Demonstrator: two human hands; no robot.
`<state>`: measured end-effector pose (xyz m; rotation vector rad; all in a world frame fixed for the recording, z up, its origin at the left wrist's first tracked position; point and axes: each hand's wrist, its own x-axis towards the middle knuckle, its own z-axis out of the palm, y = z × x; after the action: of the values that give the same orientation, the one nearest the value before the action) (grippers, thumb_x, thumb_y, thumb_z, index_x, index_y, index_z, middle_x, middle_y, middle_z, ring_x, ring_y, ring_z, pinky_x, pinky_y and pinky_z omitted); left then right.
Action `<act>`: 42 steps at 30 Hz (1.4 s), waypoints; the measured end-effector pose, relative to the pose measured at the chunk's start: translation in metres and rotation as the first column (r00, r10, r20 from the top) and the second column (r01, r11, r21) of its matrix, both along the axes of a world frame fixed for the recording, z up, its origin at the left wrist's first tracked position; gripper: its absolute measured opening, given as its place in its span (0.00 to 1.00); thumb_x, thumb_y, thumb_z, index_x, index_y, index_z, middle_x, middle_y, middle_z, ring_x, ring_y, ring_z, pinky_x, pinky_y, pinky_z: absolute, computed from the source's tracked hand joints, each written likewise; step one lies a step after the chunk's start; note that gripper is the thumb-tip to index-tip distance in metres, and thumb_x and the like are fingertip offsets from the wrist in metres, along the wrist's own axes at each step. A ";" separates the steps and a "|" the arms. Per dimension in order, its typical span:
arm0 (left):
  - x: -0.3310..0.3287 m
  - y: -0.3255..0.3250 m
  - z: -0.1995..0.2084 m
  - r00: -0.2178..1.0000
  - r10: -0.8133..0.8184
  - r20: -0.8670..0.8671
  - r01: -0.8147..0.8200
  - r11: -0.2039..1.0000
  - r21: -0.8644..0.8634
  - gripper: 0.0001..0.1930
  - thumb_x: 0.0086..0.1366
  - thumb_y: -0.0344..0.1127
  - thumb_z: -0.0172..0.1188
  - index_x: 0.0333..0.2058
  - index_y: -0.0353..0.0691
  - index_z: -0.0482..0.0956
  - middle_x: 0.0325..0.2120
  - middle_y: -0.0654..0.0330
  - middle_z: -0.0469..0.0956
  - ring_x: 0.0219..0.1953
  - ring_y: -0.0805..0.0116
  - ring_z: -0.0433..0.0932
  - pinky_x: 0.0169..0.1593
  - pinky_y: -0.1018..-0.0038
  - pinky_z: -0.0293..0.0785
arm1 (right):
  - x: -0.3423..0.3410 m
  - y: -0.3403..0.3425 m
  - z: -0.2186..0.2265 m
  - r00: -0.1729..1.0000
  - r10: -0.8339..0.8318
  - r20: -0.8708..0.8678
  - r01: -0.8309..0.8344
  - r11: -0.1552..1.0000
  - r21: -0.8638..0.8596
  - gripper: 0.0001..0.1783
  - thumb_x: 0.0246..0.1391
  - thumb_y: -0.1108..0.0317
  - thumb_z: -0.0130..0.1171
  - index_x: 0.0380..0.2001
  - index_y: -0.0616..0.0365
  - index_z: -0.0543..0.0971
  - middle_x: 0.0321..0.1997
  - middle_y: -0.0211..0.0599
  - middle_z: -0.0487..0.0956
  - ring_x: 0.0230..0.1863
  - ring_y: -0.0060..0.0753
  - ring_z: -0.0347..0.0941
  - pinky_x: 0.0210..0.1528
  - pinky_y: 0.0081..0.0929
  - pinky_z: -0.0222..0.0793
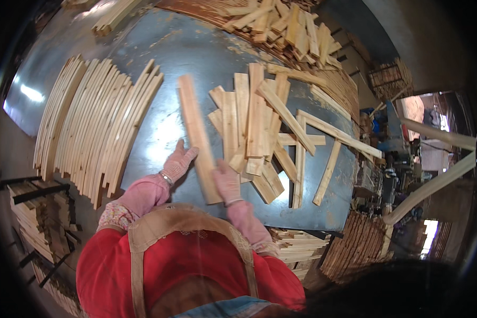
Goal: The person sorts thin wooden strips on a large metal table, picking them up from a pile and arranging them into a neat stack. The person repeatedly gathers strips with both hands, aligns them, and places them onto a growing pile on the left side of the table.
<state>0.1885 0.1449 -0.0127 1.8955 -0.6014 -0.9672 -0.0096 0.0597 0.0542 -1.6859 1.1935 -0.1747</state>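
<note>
A flat wooden board [196,139], smeared by motion, stands lengthwise in front of me over the metal tabletop. At its lower right edge, my right hand [227,183] is closed on it, the fingers partly hidden. My left hand [178,163] is beside the board's left edge, thumb and forefinger apart; whether the thumb touches the wood I cannot tell. Both hands wear pale pink gloves. Just right of the board lies a loose heap of wooden boards [256,114], crossing one another at several angles. To the left, narrow wooden strips [93,124] stand side by side in a row.
The blue-grey metal tabletop [159,40] carries sawdust. A larger heap of offcuts [297,32] lies at the far side. Loose strips [328,172] lie to the right. Racks of stacked wood [40,217] stand at lower left, and pale hoses [434,185] with machinery at right.
</note>
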 end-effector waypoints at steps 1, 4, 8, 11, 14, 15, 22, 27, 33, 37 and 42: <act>-0.018 -0.012 -0.018 0.985 0.129 -0.115 -0.144 0.980 -0.134 0.43 0.69 0.62 0.66 0.69 0.32 0.69 0.50 0.46 0.85 0.54 0.54 0.83 0.58 0.63 0.77 | 0.009 0.010 -0.029 0.992 0.070 0.107 -0.064 0.997 -0.053 0.29 0.60 0.60 0.63 0.64 0.54 0.78 0.53 0.54 0.84 0.54 0.48 0.83 0.56 0.45 0.76; -0.013 -0.025 -0.026 0.902 0.247 -0.354 -0.234 0.969 0.079 0.35 0.68 0.61 0.68 0.51 0.28 0.81 0.42 0.46 0.87 0.45 0.55 0.85 0.48 0.59 0.77 | 0.028 -0.010 0.038 0.918 0.391 -0.068 -0.397 0.903 -0.164 0.31 0.62 0.56 0.64 0.66 0.56 0.77 0.58 0.54 0.84 0.57 0.52 0.81 0.61 0.46 0.76; 0.018 0.002 0.008 0.965 0.195 0.175 -0.230 0.950 0.209 0.34 0.66 0.64 0.68 0.45 0.30 0.84 0.36 0.45 0.87 0.40 0.49 0.86 0.47 0.56 0.79 | -0.052 -0.147 0.028 0.960 0.241 -0.141 -0.278 0.776 -0.566 0.30 0.62 0.59 0.64 0.65 0.56 0.78 0.56 0.53 0.85 0.59 0.57 0.80 0.63 0.47 0.76; 0.040 0.019 0.049 0.864 -0.187 0.468 -0.206 0.716 0.667 0.34 0.65 0.64 0.69 0.50 0.35 0.84 0.50 0.43 0.86 0.55 0.43 0.83 0.60 0.52 0.76 | -0.092 -0.280 0.007 0.924 -0.165 -0.345 -0.163 0.645 -0.746 0.36 0.56 0.65 0.62 0.70 0.55 0.73 0.65 0.53 0.81 0.67 0.58 0.75 0.72 0.47 0.69; 0.080 0.076 0.033 0.586 -0.314 0.747 -0.337 0.744 0.577 0.41 0.62 0.58 0.70 0.69 0.41 0.72 0.70 0.45 0.69 0.75 0.46 0.64 0.77 0.52 0.56 | -0.136 -0.356 -0.034 0.845 -0.200 -0.497 -0.326 0.544 -0.773 0.40 0.57 0.64 0.61 0.74 0.49 0.67 0.67 0.53 0.79 0.68 0.59 0.74 0.73 0.51 0.68; 0.101 0.094 0.024 0.559 -0.351 0.752 -0.389 0.690 0.611 0.45 0.62 0.57 0.71 0.72 0.43 0.67 0.73 0.46 0.65 0.77 0.46 0.59 0.79 0.51 0.50 | -0.148 -0.374 -0.052 0.815 -0.195 -0.546 -0.370 0.551 -0.748 0.40 0.57 0.63 0.61 0.74 0.48 0.67 0.68 0.53 0.79 0.68 0.59 0.75 0.72 0.52 0.69; 0.047 0.025 0.066 0.696 -0.015 0.718 -0.256 0.929 0.267 0.43 0.62 0.41 0.73 0.74 0.38 0.66 0.67 0.43 0.73 0.67 0.46 0.72 0.74 0.52 0.65 | -0.093 -0.382 0.034 0.871 0.029 -0.491 -0.256 0.880 -0.401 0.28 0.64 0.50 0.55 0.60 0.56 0.79 0.53 0.57 0.85 0.53 0.62 0.82 0.57 0.54 0.78; -0.057 -0.087 0.065 0.990 0.090 -0.105 -0.117 0.953 -0.281 0.37 0.68 0.50 0.71 0.68 0.32 0.74 0.59 0.44 0.82 0.58 0.55 0.82 0.61 0.62 0.78 | -0.016 -0.282 0.047 0.963 0.271 -0.014 -0.269 0.947 -0.177 0.25 0.67 0.49 0.58 0.51 0.62 0.83 0.53 0.61 0.84 0.53 0.59 0.82 0.55 0.46 0.76; -0.023 -0.042 0.086 0.997 0.000 0.073 -0.009 0.993 0.118 0.30 0.65 0.53 0.66 0.52 0.29 0.85 0.43 0.41 0.87 0.44 0.52 0.86 0.54 0.62 0.80 | 0.003 -0.176 0.050 0.840 0.031 -0.541 -0.370 0.763 -0.530 0.43 0.57 0.46 0.69 0.71 0.54 0.71 0.68 0.52 0.76 0.69 0.58 0.72 0.70 0.48 0.68; 0.056 0.109 0.026 0.431 -0.115 0.895 -0.112 0.977 0.179 0.25 0.63 0.38 0.66 0.59 0.40 0.80 0.61 0.42 0.76 0.68 0.44 0.70 0.75 0.46 0.58 | -0.015 -0.169 0.047 0.729 -0.061 -0.682 -0.332 0.840 -0.430 0.48 0.52 0.54 0.71 0.74 0.51 0.67 0.76 0.51 0.66 0.73 0.57 0.66 0.72 0.46 0.66; 0.084 0.139 0.046 0.660 -0.199 0.725 -0.057 0.948 0.312 0.41 0.65 0.46 0.69 0.74 0.39 0.66 0.67 0.40 0.71 0.73 0.45 0.66 0.79 0.51 0.51 | 0.004 -0.132 0.057 0.815 -0.214 -0.538 -0.017 0.920 -0.391 0.46 0.53 0.58 0.69 0.74 0.60 0.68 0.70 0.59 0.73 0.72 0.54 0.69 0.74 0.43 0.65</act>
<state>0.2729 0.2837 0.0336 2.5844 -1.0571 -0.2612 -0.0055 -0.0718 0.1113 -2.1007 1.7945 0.0550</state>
